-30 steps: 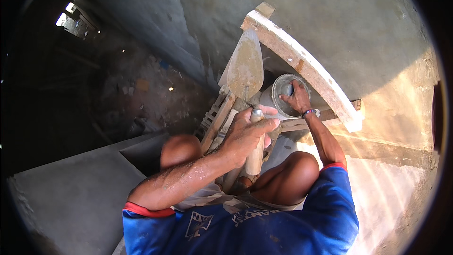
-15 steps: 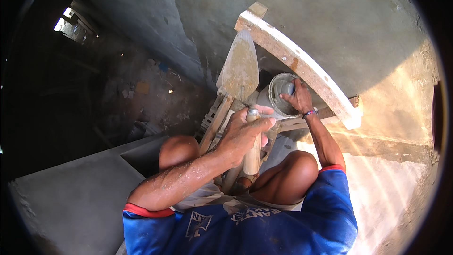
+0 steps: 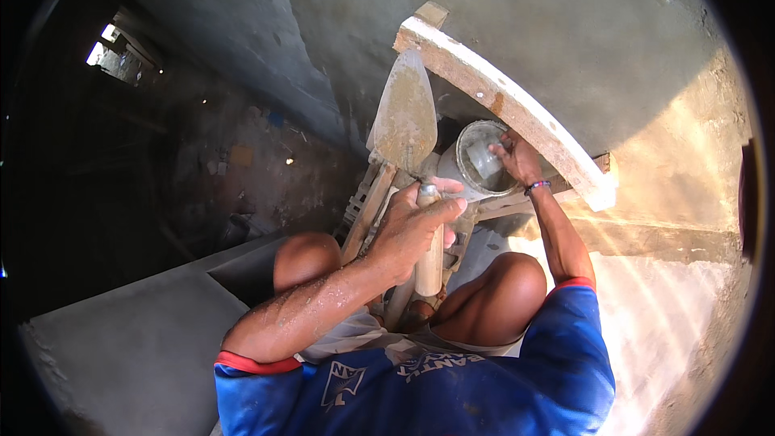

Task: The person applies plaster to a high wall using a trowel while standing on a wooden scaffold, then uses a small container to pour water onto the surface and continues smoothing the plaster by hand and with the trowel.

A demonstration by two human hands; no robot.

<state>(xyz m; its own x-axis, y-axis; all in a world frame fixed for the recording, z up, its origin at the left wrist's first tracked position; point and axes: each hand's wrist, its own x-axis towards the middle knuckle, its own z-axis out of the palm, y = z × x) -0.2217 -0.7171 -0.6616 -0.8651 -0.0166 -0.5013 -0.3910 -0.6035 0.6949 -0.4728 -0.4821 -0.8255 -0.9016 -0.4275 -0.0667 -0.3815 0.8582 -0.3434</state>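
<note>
While gripped by its wooden handle in the left hand (image 3: 416, 226), trowel (image 3: 404, 117) held blade up, just left of the bucket (image 3: 480, 165). Right hand (image 3: 517, 157) closed over the bucket's rim, fingers dipping inside. Behind both, a pale wooden beam (image 3: 500, 105) slanting against the grey plastered wall (image 3: 565, 24). Bare knees (image 3: 496, 287) below.

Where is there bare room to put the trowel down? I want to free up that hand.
Bare room: the grey slab at the lower left, beside the left knee, and the sunlit ledge right of the right forearm. Crowded: between the knees, where the left hand grips the trowel over wooden slats, and at the bucket holding the right hand under the curved plank.
</note>
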